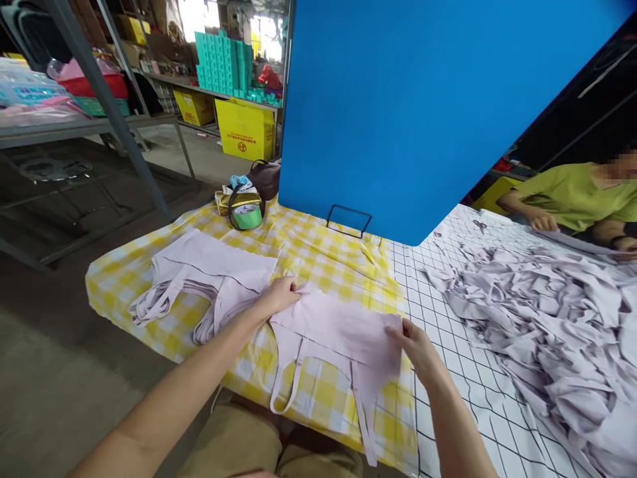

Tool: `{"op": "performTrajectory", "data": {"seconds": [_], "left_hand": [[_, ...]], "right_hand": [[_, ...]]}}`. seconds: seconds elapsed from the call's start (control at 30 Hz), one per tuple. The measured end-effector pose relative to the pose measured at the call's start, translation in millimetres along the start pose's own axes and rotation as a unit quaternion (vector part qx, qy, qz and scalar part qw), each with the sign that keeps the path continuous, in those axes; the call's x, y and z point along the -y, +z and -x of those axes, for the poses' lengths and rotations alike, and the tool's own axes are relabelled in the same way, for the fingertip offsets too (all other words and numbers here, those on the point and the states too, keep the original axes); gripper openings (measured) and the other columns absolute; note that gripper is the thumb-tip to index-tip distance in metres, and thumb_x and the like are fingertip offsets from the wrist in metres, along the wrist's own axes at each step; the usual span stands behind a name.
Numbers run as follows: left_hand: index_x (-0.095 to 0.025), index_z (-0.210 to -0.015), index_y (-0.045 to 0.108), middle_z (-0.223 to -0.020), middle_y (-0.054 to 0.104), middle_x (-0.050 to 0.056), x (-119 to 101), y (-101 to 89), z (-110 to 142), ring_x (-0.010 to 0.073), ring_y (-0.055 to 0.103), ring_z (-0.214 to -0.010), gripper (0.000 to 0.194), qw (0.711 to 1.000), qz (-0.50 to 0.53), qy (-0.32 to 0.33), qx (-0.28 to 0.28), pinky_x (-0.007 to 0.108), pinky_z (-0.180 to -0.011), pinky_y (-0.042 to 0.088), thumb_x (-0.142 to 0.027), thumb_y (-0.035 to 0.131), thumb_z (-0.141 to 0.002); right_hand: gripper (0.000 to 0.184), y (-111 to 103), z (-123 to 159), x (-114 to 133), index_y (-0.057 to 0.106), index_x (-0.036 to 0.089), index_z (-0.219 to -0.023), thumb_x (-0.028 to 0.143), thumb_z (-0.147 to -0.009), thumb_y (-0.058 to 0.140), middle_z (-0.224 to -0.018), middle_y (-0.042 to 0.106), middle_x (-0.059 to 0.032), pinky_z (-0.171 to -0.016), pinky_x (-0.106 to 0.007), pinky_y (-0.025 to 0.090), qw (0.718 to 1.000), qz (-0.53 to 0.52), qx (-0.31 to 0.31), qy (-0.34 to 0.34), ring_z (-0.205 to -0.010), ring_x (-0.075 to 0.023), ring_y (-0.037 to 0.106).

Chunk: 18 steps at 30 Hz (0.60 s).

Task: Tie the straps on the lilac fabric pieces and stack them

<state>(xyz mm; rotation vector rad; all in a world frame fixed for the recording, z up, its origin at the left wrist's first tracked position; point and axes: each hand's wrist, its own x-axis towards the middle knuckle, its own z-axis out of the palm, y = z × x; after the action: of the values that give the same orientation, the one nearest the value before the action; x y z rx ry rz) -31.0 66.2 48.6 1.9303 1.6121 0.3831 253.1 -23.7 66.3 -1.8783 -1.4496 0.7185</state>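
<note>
A pale lilac camisole (333,328) is stretched between my two hands over the yellow checked cloth, its straps hanging toward me. My left hand (281,294) pinches one corner of its hem. At the opposite corner, my right hand (412,342) grips the fabric between thumb and fingers. To the left lies a neat stack of matching camisoles (212,265), straps toward the near edge, close to my left forearm.
A large heap of lilac garments (557,332) covers the white grid cloth (432,312) on the right. Beyond it sits a person in a green shirt (572,192) handling fabric. A blue panel (388,113) rises at the back. Green tape (247,216) lies near a dark bag (265,179).
</note>
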Motion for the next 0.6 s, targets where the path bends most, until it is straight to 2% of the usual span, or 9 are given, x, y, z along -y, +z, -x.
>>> {"op": "performTrajectory", "data": {"seconds": [0.07, 0.17, 0.2, 0.27, 0.33, 0.37, 0.43, 0.53, 0.6], "left_hand": [[-0.014, -0.096, 0.057, -0.081, 0.06, 0.0, -9.7, -13.3, -0.8, 0.0122, 0.056, -0.074, 0.025, 0.996, 0.078, 0.044, -0.031, 0.019, -0.063, 0.042, -0.017, 0.059, -0.071], [-0.014, -0.12, 0.047, -0.084, 0.06, 0.0, -25.3, -44.6, 1.8, 0.0116, 0.055, -0.073, 0.052, 0.953, 0.253, 0.137, -0.089, 0.019, -0.063, 0.043, -0.015, 0.058, -0.07], [-0.015, -0.121, 0.048, -0.081, 0.06, 0.0, -29.1, -55.3, 4.7, 0.0114, 0.055, -0.07, 0.052, 0.937, 0.291, 0.163, -0.103, 0.019, -0.062, 0.043, -0.016, 0.058, -0.07], [-0.015, -0.109, 0.059, -0.076, 0.059, 0.0, -31.7, -71.2, 14.0, 0.0114, 0.054, -0.067, 0.038, 0.923, 0.297, 0.209, -0.124, 0.02, -0.061, 0.043, -0.019, 0.058, -0.071], [-0.015, -0.086, 0.068, -0.074, 0.057, 0.001, -25.3, -74.5, 27.6, 0.0128, 0.055, -0.07, 0.017, 0.921, 0.257, 0.264, -0.129, 0.023, -0.065, 0.044, -0.019, 0.06, -0.071], [-0.016, -0.076, 0.069, -0.075, 0.057, 0.002, -18.4, -70.5, 35.5, 0.014, 0.055, -0.073, 0.01, 0.921, 0.229, 0.288, -0.124, 0.024, -0.069, 0.044, -0.019, 0.061, -0.071], [-0.017, -0.068, 0.07, -0.078, 0.058, 0.003, 1.7, -52.5, 52.6, 0.0164, 0.057, -0.081, 0.007, 0.931, 0.17, 0.31, -0.094, 0.027, -0.075, 0.045, -0.016, 0.063, -0.07], [-0.021, -0.069, 0.071, -0.088, 0.063, 0.004, 38.9, -14.7, 78.2, 0.0182, 0.059, -0.093, 0.022, 0.956, 0.074, 0.282, -0.03, 0.03, -0.082, 0.045, -0.007, 0.055, -0.071], [-0.023, -0.076, 0.072, -0.097, 0.066, 0.003, 60.5, 5.3, 93.0, 0.0184, 0.057, -0.102, 0.032, 0.957, 0.027, 0.288, 0.008, 0.033, -0.091, 0.043, -0.002, 0.049, -0.071]], "right_hand": [[0.034, -15.4, 1.3, 14.5, 0.064, 0.016, -0.082, 0.047, -0.07, 0.058, -0.072, 0.066, -0.0059, -0.058, -0.03, 0.048, 0.998, -0.068, 0.01, 0.007, -0.066, -0.0207, 0.061], [0.036, -41.6, 6.7, 37.3, 0.064, 0.018, -0.087, 0.046, -0.065, 0.067, -0.08, 0.065, -0.0051, -0.067, -0.032, 0.049, 0.983, -0.173, -0.065, -0.021, -0.076, -0.0207, 0.06], [0.031, -49.8, 10.1, 42.8, 0.065, 0.019, -0.083, 0.044, -0.064, 0.069, -0.08, 0.064, -0.0039, -0.067, -0.031, 0.048, 0.976, -0.189, -0.097, -0.051, -0.077, -0.0196, 0.058], [0.022, -62.4, 19.4, 46.9, 0.065, 0.022, -0.076, 0.04, -0.065, 0.071, -0.078, 0.06, -0.002, -0.064, -0.028, 0.047, 0.969, -0.175, -0.126, -0.123, -0.075, -0.0177, 0.056], [0.017, -66.3, 31.4, 40.1, 0.065, 0.023, -0.072, 0.038, -0.066, 0.071, -0.077, 0.058, -0.0021, -0.062, -0.027, 0.047, 0.97, -0.132, -0.1, -0.177, -0.075, -0.0179, 0.055], [0.016, -64.1, 38.2, 32.6, 0.065, 0.023, -0.072, 0.038, -0.067, 0.07, -0.078, 0.058, -0.003, -0.063, -0.028, 0.048, 0.973, -0.109, -0.072, -0.19, -0.077, -0.019, 0.056], [0.017, -52.0, 53.3, 11.2, 0.067, 0.024, -0.074, 0.04, -0.071, 0.066, -0.082, 0.06, -0.0054, -0.069, -0.032, 0.05, 0.98, -0.062, -0.007, -0.188, -0.082, -0.0219, 0.058], [0.018, -24.2, 78.2, -26.9, 0.069, 0.026, -0.075, 0.039, -0.077, 0.057, -0.089, 0.062, -0.0081, -0.074, -0.037, 0.051, 0.984, 0.023, 0.067, -0.166, -0.088, -0.0245, 0.059], [0.02, -8.8, 93.8, -48.5, 0.07, 0.027, -0.076, 0.034, -0.08, 0.052, -0.092, 0.062, -0.0084, -0.074, -0.038, 0.051, 0.978, 0.078, 0.085, -0.175, -0.089, -0.0245, 0.058]]}}
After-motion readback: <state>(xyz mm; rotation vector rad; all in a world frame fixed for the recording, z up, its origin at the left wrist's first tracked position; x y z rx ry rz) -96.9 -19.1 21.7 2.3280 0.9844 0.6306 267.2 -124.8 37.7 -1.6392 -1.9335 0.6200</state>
